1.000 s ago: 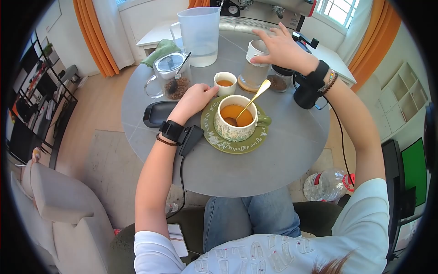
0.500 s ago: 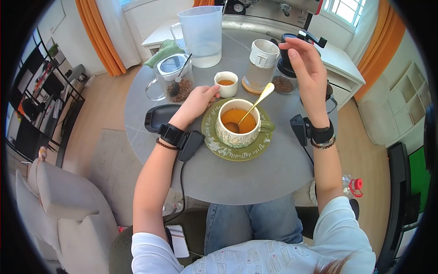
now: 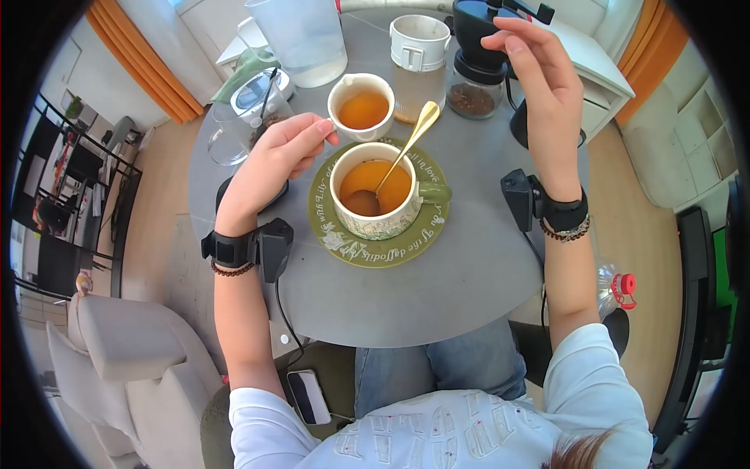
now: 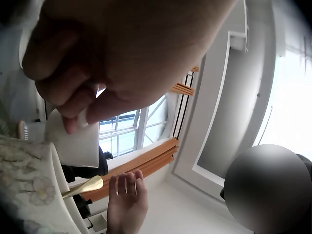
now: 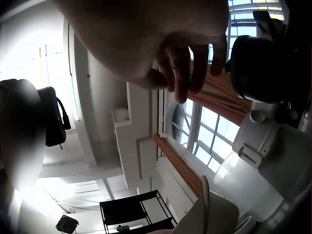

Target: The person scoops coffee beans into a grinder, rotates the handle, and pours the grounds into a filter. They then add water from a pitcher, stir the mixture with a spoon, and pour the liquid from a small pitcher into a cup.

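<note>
My left hand (image 3: 273, 164) pinches the handle of a small white cup (image 3: 362, 107) of amber liquid, held up just behind the large patterned cup. That large cup (image 3: 376, 190), with amber liquid and a gold spoon (image 3: 410, 141) leaning in it, stands on a green saucer (image 3: 379, 255). The left wrist view shows the small cup (image 4: 73, 141) held close above the large cup's rim (image 4: 57, 170). My right hand (image 3: 553, 109) is raised with relaxed fingers, holding nothing, near the black grinder (image 3: 478, 35). In the right wrist view, the right hand (image 5: 161, 44) has bent, spread fingers.
A clear pitcher (image 3: 301, 39), a glass mug (image 3: 228, 133) and a lidded container (image 3: 262, 90) stand at the back left. A white-topped glass vessel (image 3: 420, 47) stands behind the saucer. The grinder's glass base (image 3: 473, 94) is to its right. A plastic bottle (image 3: 613, 289) is beyond the right edge.
The left hand has lifted the small cup off the table and brought it nearer the large cup. The right hand has come back from the white-topped vessel and stays raised. The head view has shifted.
</note>
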A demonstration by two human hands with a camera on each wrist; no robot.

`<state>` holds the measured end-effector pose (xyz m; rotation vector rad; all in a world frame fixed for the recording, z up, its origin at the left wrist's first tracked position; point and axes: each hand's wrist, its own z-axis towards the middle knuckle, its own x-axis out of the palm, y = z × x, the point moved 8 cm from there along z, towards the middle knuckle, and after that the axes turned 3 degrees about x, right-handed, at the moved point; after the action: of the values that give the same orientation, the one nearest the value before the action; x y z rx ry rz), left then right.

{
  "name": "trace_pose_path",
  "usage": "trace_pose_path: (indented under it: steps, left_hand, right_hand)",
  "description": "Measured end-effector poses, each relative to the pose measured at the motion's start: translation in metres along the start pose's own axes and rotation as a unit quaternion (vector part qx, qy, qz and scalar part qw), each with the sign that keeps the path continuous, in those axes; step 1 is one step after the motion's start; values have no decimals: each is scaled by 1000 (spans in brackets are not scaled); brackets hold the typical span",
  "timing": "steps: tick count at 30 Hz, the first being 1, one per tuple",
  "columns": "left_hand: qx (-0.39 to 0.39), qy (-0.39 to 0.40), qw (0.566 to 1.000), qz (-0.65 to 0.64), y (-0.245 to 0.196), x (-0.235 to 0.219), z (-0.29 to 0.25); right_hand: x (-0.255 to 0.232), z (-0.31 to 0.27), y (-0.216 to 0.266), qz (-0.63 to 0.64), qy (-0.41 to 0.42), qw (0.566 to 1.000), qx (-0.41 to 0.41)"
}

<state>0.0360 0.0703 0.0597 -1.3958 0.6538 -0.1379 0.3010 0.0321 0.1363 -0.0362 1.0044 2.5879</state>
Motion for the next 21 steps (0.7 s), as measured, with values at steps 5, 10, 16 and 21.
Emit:
trace_pose_path:
  steps: [5,10,16,21]
  left_hand:
    - [19,-25,998,56,-8,-8,-5]
    - [83,-43,990,109,-15,-8,-7]
    - [124,-37,980,153,-25,-2,-9]
    - [155,-43,971,178,-24,-4,-8]
  right_hand:
    - [7,-3,1,92,-68,993,-24]
    - [3,-1,-2,79,-41,996,11]
    - [3,-2,-2,63,-42,997,16]
    - [3,-2,-4,55,-42,998,2]
